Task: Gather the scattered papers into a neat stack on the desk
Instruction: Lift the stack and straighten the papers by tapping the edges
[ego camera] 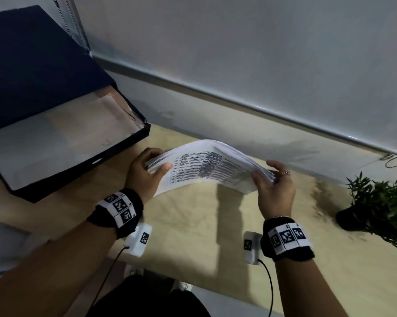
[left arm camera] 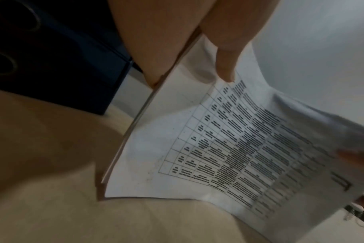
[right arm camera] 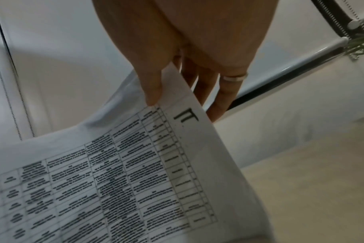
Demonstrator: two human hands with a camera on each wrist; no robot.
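White printed sheets, one bundle, held at both short ends above the desk.

Left hand [ego camera: 147, 172]: clamped on the left end of the papers [ego camera: 206, 165], thumb on top near the table's margin, fingers beneath; the left wrist view shows the edges here fairly flush.

Right hand [ego camera: 274, 181]: thumb lies on the top sheet near its corner, fingers extended under and behind the right end, one wearing a ring [ego camera: 285, 173]; the hold looks lighter than the left's.

Papers: top sheet carries a printed table; the bundle arches upward between the hands, its near edge low over the desk [ego camera: 193, 236], contact not clear. Right-end edges look fanned in the head view.

Surroundings: dark open box [ego camera: 67, 143] at the left rear, just beside the left hand; small potted plant [ego camera: 376, 202] at the right, well apart from the bundle; wall behind.

Handling note, as judgement: gathering looks largely complete; squaring remains. Best done by loosening both holds slightly, standing the bundle on one long edge and tapping it on the desk so sheets settle flush, then turning to tap a short edge. Relieve the arch first, or inner sheets may slip or crease. Lay it flat on the bare desk.
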